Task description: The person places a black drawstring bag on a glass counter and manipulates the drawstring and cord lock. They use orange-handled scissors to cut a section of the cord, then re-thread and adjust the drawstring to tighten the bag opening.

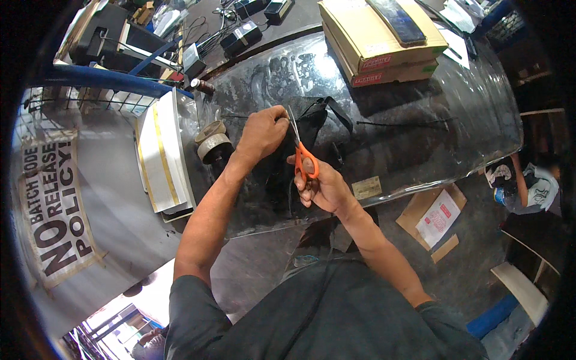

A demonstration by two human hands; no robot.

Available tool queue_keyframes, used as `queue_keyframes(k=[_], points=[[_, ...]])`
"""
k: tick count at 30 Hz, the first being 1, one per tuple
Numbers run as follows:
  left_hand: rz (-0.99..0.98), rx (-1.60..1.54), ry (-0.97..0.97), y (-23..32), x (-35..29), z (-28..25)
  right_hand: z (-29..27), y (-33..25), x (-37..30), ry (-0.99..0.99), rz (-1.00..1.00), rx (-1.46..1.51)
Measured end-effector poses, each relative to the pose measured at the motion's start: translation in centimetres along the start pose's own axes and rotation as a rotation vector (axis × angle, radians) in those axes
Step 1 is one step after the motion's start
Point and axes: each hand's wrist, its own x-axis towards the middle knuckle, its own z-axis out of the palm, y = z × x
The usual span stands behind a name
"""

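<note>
My right hand [324, 186] holds a pair of scissors [308, 167] with orange handles, its thumb and fingers at the loops. The blades point up and away, beside my left hand [263, 133]. They look nearly closed. My left hand is closed with the fingers curled in, and what it pinches is hidden. Just right of it lies a black mesh piece with a strap [340, 114], crumpled on the plastic-covered table [264, 78]. A thin dark strand shows left of my left fist. Another black cord [402, 123] stretches across the table to the right.
Two stacked cardboard boxes [384, 60] stand at the back right, with a phone [397, 23] on top. At left are a roll of tape [213, 144], a small brown bottle [203, 86] and a white stack [165, 153]. Adapters and cables [240, 39] lie at the back. Flattened cardboard [414, 216] is on the floor.
</note>
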Motion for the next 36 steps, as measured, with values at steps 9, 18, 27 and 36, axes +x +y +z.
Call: queue_keyframes(k=[9, 18, 27, 36], points=[[-0.014, -0.148, -0.047, -0.5, 0.2, -0.3, 1.1, 0.3, -1.1, 0.114, 0.013, -0.062], [-0.070, 0.078, 0.112, -3.9, 3.2, -1.5, -0.3, -4.9, -11.9, 0.589, -0.288, -0.997], [-0.037, 0.242, 0.149, -7.1, 5.2, 1.4, -5.5, -14.7, -18.4, 0.787, -0.197, -2.158], [0.085, 0.291, 0.159, -8.5, 8.2, 2.3, -5.8, -17.8, -17.6, 0.654, 0.050, -2.435]])
